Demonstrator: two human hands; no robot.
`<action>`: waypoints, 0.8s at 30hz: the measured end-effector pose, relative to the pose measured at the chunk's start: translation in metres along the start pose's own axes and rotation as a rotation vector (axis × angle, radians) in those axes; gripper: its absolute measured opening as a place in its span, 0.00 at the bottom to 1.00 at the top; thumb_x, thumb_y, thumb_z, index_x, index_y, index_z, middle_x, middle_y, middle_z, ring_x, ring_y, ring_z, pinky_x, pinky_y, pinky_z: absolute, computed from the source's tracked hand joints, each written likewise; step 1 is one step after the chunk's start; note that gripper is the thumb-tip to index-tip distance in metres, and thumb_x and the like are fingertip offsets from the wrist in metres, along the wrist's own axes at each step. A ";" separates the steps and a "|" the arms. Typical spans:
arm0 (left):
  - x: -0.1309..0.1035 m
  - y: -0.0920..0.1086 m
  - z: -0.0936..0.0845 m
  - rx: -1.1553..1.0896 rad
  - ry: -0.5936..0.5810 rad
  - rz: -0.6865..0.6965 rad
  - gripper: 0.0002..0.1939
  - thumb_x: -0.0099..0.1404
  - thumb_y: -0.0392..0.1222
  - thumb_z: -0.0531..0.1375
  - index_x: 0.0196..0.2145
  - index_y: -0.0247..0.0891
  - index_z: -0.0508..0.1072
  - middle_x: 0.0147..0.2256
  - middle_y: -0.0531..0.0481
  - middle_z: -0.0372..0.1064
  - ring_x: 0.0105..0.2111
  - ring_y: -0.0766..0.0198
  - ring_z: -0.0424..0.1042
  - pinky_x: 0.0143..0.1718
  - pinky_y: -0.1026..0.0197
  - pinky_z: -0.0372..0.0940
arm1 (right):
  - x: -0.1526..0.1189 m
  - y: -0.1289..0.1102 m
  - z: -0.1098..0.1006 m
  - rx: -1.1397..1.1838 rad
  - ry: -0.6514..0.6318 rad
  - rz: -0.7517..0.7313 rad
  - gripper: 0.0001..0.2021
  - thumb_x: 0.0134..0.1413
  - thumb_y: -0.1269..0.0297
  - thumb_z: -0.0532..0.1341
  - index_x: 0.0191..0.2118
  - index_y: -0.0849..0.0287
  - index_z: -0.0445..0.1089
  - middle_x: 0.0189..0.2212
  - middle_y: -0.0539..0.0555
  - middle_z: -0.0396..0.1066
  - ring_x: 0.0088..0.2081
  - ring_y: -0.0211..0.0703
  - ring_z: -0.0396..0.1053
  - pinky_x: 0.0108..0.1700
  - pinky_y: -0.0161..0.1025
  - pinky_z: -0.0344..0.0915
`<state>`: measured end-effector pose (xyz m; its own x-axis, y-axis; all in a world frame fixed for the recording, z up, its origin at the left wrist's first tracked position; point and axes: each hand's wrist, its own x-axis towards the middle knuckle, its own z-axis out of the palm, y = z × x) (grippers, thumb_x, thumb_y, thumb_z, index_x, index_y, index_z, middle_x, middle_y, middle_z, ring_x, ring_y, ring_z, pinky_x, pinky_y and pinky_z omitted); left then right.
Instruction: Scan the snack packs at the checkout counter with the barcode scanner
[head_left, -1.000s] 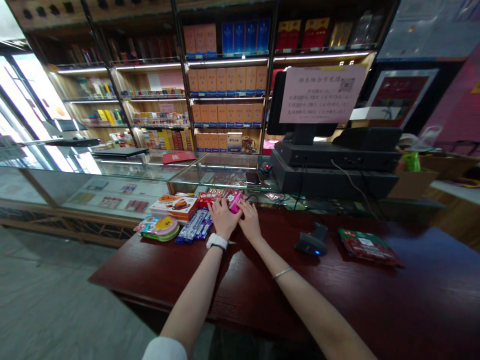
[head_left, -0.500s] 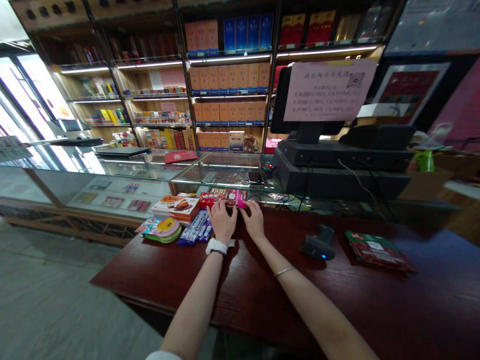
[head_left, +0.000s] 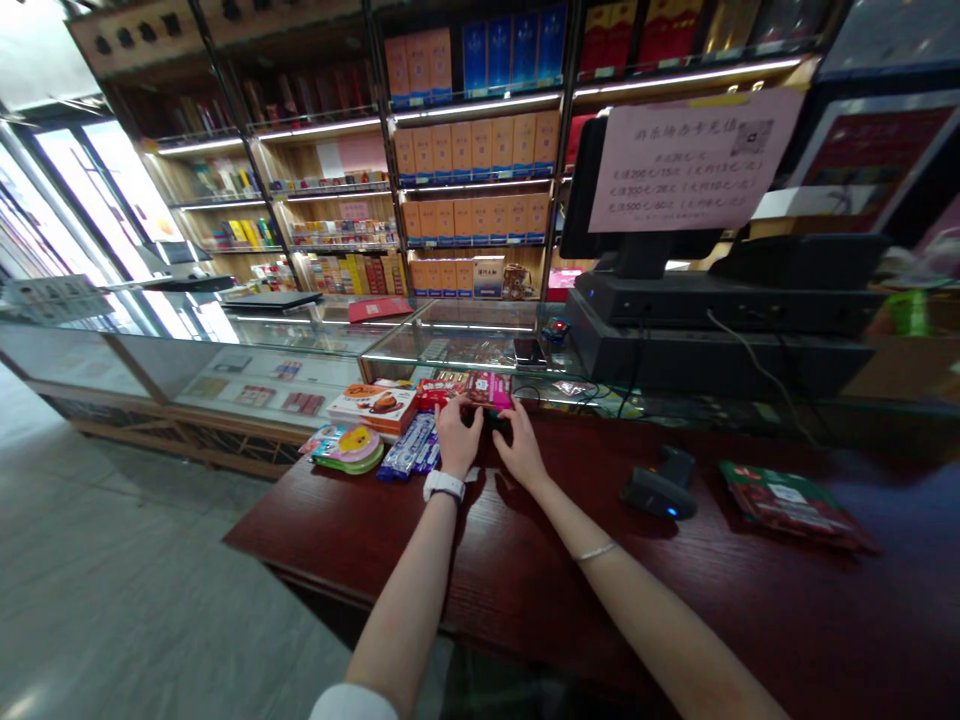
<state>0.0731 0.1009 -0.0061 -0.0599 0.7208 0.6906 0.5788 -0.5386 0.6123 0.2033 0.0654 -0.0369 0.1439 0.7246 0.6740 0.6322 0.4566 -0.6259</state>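
Both hands are at the near end of a pink-and-dark-red snack packet (head_left: 491,387) at the back of the wooden counter. My left hand (head_left: 459,437), with a white watch on its wrist, curls its fingers at the packet's left side. My right hand (head_left: 522,450), wearing a thin bracelet, has bent fingers at its right near corner. The thumbs point toward each other, and the fingertips are partly hidden. Left of the packet lie a red packet (head_left: 439,389), blue-and-purple wrapped bars (head_left: 409,447), an orange-and-white box (head_left: 373,405) and round-topped colourful packs (head_left: 351,448).
A black barcode scanner (head_left: 660,488) and a green-and-red bag (head_left: 791,503) lie on the counter (head_left: 540,600) to the right. Behind stand a glass display case (head_left: 472,345), a phone (head_left: 530,352) on it, and a dark register (head_left: 712,330) with cables. Stocked shelves line the wall.
The view has shifted, so the scene sits farther right. My hands have drawn slightly back along the pink packet, with a dark patch now showing between the fingers.
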 end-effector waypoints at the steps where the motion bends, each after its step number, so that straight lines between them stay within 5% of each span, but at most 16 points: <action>1: 0.001 -0.001 0.000 -0.004 -0.004 0.004 0.07 0.65 0.40 0.59 0.41 0.39 0.71 0.44 0.46 0.75 0.48 0.55 0.72 0.63 0.43 0.51 | 0.000 0.001 0.000 -0.002 -0.008 0.002 0.15 0.56 0.66 0.55 0.49 0.58 0.66 0.66 0.63 0.53 0.67 0.53 0.51 0.65 0.55 0.53; 8: -0.001 0.002 0.000 0.119 0.038 0.038 0.12 0.68 0.39 0.55 0.43 0.42 0.77 0.53 0.44 0.70 0.52 0.54 0.69 0.55 0.49 0.62 | 0.002 0.007 0.003 -0.022 -0.056 0.009 0.23 0.58 0.65 0.54 0.60 0.56 0.61 0.68 0.60 0.48 0.68 0.51 0.48 0.67 0.54 0.51; 15: -0.007 0.007 -0.001 0.349 -0.043 0.026 0.18 0.70 0.40 0.52 0.54 0.47 0.72 0.58 0.46 0.66 0.57 0.52 0.64 0.64 0.39 0.51 | 0.005 0.016 0.006 -0.051 -0.121 0.017 0.28 0.54 0.66 0.56 0.62 0.52 0.59 0.69 0.58 0.46 0.69 0.52 0.46 0.67 0.59 0.49; 24: -0.008 0.004 0.004 0.311 -0.029 0.030 0.21 0.67 0.37 0.52 0.57 0.42 0.70 0.62 0.42 0.61 0.61 0.49 0.61 0.64 0.37 0.51 | 0.005 0.023 0.009 0.015 -0.050 0.016 0.29 0.49 0.71 0.55 0.60 0.60 0.58 0.66 0.64 0.54 0.67 0.50 0.51 0.67 0.54 0.50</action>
<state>0.0787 0.0951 -0.0107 -0.0179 0.7212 0.6925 0.8012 -0.4040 0.4414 0.2116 0.0836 -0.0512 0.1155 0.7567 0.6435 0.6187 0.4520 -0.6426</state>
